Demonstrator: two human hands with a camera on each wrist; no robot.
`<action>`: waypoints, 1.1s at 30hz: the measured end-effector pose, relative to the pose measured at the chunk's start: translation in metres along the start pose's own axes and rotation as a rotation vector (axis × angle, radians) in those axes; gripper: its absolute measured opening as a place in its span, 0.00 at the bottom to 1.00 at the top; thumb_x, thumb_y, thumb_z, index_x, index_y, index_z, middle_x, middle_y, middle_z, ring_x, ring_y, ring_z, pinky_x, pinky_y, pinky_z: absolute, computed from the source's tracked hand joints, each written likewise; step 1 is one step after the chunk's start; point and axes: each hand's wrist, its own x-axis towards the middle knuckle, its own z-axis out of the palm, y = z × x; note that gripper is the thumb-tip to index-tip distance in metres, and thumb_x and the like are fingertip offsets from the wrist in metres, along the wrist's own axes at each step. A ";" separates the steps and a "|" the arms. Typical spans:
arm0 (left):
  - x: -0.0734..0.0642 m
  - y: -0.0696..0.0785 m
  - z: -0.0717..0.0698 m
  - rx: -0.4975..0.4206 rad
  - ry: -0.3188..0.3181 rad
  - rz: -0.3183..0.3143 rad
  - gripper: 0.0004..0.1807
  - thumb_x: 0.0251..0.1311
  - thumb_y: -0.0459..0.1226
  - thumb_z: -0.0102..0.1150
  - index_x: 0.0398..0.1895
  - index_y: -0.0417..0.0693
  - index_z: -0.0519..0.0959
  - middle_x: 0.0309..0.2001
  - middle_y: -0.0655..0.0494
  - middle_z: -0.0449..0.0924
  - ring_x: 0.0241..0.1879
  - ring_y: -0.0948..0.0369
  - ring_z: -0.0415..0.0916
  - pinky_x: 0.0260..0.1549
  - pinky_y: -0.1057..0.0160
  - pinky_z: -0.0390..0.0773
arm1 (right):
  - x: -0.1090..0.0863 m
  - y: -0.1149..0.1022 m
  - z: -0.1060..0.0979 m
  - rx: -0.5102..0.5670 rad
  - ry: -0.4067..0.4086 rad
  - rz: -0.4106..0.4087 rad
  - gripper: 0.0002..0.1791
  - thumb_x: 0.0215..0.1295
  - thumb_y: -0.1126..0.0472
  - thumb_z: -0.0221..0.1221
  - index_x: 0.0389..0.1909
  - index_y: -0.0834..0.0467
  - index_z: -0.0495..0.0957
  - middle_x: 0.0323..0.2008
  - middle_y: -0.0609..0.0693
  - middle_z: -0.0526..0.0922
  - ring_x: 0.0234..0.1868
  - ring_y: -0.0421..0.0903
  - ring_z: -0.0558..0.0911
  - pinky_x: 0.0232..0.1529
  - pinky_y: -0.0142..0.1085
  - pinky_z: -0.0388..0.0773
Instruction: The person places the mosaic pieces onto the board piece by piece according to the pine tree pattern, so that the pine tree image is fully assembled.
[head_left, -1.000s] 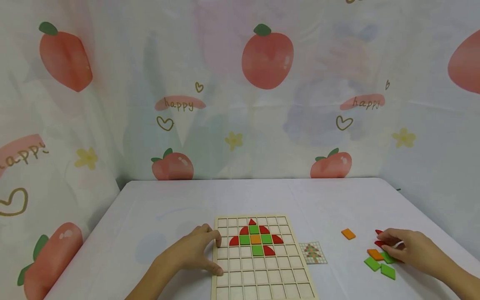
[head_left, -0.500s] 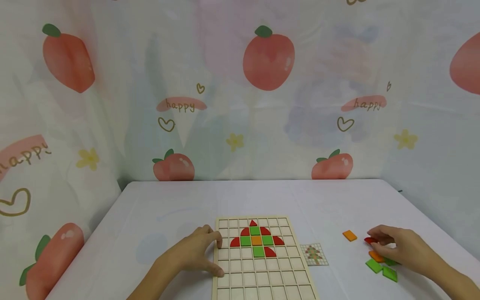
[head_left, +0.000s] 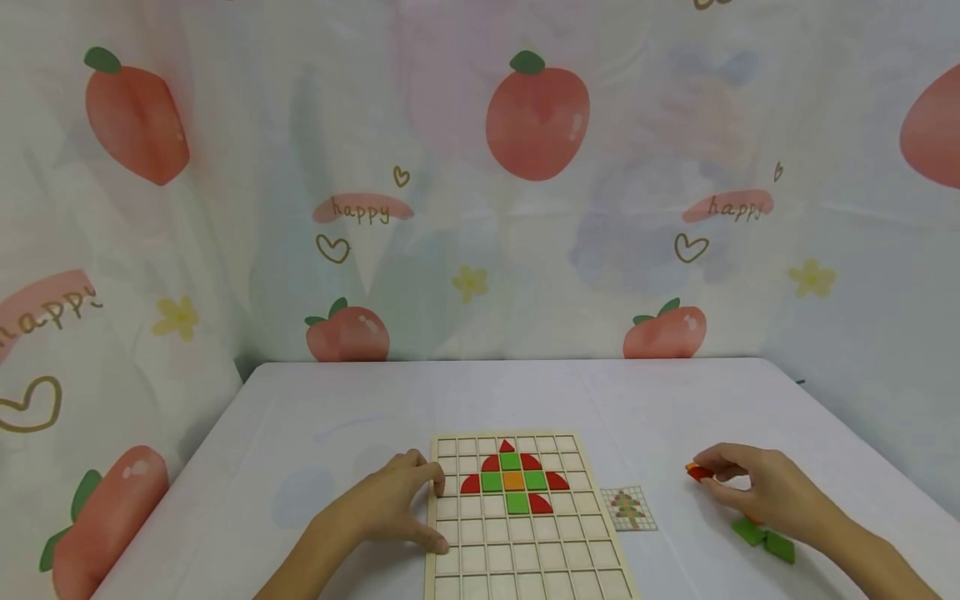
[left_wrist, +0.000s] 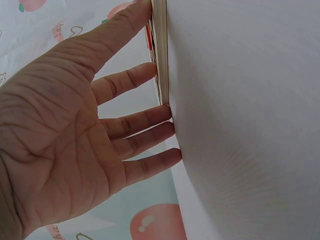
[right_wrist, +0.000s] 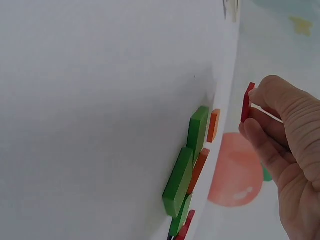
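My left hand (head_left: 393, 498) rests against the left edge of a wooden grid board (head_left: 457, 554); in the left wrist view its fingers are stretched out, tips at the board's side. Set in the board's upper cells are red, green and orange tiles in a tree-like pattern, with an orange tile (head_left: 513, 481) at its centre. My right hand (head_left: 772, 487) pinches a red tile (right_wrist: 246, 102) between thumb and fingertips, right of the board and raised off the table. In the head view it overlaps an orange tile lying on the table.
A small picture card (head_left: 630, 510) showing a tree on a grid lies by the board's right edge. Below my right hand are loose green tiles (right_wrist: 179, 182), orange tiles (right_wrist: 213, 125) and a red tile (right_wrist: 187, 222). A patterned curtain (head_left: 525, 275) surrounds the white table.
My right hand has picked up the red tile from beside the loose pile and moved it left, toward the card. My left hand has stayed at the board's edge.
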 end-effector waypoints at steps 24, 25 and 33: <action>0.001 0.001 0.000 0.001 -0.012 -0.027 0.29 0.41 0.55 0.83 0.41 0.60 0.75 0.49 0.59 0.71 0.49 0.56 0.69 0.47 0.48 0.78 | 0.037 -0.058 0.032 0.138 -0.017 -0.195 0.20 0.51 0.72 0.73 0.43 0.52 0.84 0.38 0.37 0.87 0.37 0.32 0.82 0.38 0.27 0.79; 0.001 0.000 0.000 0.002 -0.010 -0.026 0.29 0.40 0.54 0.83 0.41 0.60 0.75 0.49 0.59 0.71 0.49 0.56 0.69 0.47 0.48 0.78 | 0.039 -0.060 0.034 0.144 -0.021 -0.205 0.19 0.51 0.72 0.73 0.43 0.52 0.84 0.38 0.38 0.87 0.37 0.32 0.82 0.38 0.27 0.79; 0.001 0.000 0.000 -0.009 -0.019 -0.033 0.29 0.40 0.54 0.84 0.41 0.60 0.75 0.49 0.59 0.71 0.49 0.56 0.69 0.47 0.48 0.78 | 0.048 -0.076 0.045 0.206 -0.033 -0.262 0.18 0.53 0.73 0.71 0.43 0.53 0.83 0.38 0.39 0.87 0.37 0.33 0.83 0.37 0.31 0.81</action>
